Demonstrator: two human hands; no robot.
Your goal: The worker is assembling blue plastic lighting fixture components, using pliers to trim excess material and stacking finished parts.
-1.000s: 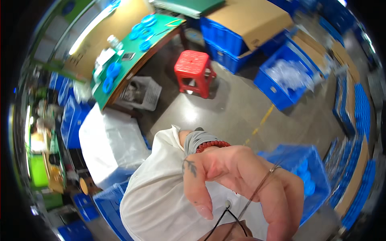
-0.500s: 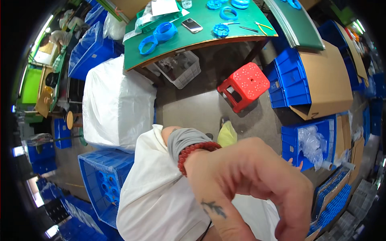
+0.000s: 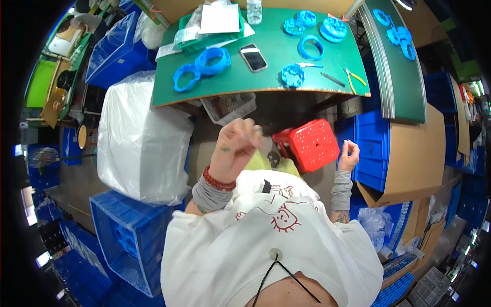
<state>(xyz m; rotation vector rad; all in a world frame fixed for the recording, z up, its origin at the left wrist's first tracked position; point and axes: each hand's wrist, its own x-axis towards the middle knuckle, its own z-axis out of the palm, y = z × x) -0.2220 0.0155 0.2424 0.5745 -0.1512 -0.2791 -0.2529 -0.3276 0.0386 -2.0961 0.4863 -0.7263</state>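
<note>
The person's left hand [image 3: 236, 147] and right hand [image 3: 349, 156] curl, grips impossible to tell, either side of the red stool [image 3: 313, 147], presumably set near the green table [image 3: 279, 51] for sitting.

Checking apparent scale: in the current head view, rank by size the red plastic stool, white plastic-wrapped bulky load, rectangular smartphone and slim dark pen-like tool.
Largest to smallest, as they look:
1. White plastic-wrapped bulky load
2. Red plastic stool
3. Rectangular smartphone
4. Slim dark pen-like tool
</note>
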